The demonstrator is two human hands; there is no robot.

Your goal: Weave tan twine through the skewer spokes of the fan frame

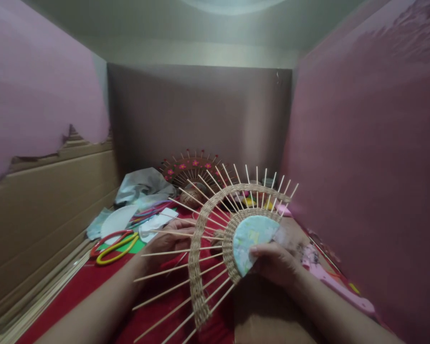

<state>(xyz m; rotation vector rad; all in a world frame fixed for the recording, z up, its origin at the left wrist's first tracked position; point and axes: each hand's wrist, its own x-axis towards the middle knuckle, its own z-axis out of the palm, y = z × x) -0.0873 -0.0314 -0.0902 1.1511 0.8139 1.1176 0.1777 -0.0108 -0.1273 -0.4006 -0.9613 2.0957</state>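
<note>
A half-round woven fan with thin wooden sticks radiating outward stands tilted before me; its outer band of twisted straw cord crosses the sticks. At its centre is a half-circle pad covered in light blue patterned cloth. My right hand grips the pad's lower right edge, thumb on the front and the other fingers behind. Behind the sticks on the left is my left hand, its fingers drawn together and partly hidden by the band. What those fingers hold cannot be made out.
Red- and yellow-handled scissors lie left on the red cloth. A flowered fan, a twine ball and crumpled grey cloth stand behind. Cardboard and a pink tool lie right. Pink walls flank both sides.
</note>
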